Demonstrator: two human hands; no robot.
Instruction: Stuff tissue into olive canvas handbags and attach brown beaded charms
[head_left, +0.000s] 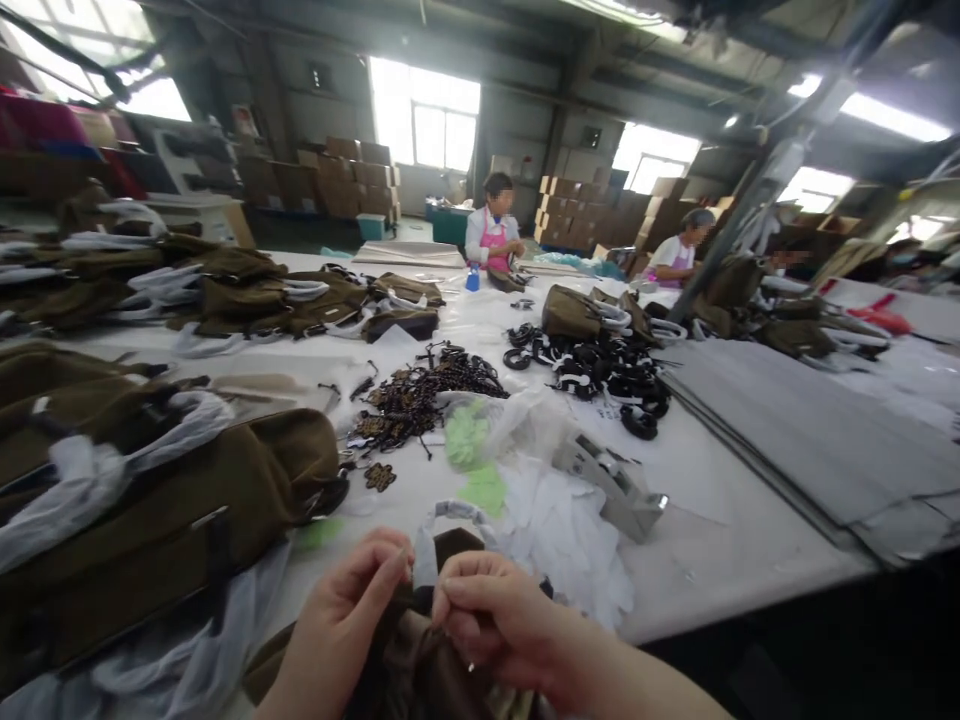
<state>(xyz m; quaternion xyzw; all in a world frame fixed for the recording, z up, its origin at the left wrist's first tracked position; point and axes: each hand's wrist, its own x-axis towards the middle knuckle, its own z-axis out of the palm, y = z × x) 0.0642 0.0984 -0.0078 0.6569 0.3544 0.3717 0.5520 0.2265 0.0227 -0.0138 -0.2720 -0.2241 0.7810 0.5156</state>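
An olive-brown bag (420,655) with a white-wrapped handle (450,512) lies in front of me at the bottom edge, partly hidden by my hands. My left hand (349,595) is closed in a pinch at the bag's upper left side. Close beside it, my right hand (499,610) has its thumb and forefinger pressed together over the bag's opening, the other fingers curled in. Whatever lies between the fingertips of either hand is too small to make out. Just beyond are a brown flower-shaped tag (380,477) and a heap of dark beaded cords (442,385).
Olive bags (262,480) pile up at left. A tape dispenser (611,485), white paper slips (562,540), green slips (484,488) and black straps in coils (607,375) lie ahead. Grey sheets (825,430) are stacked at right. Co-workers (491,235) sit across the table.
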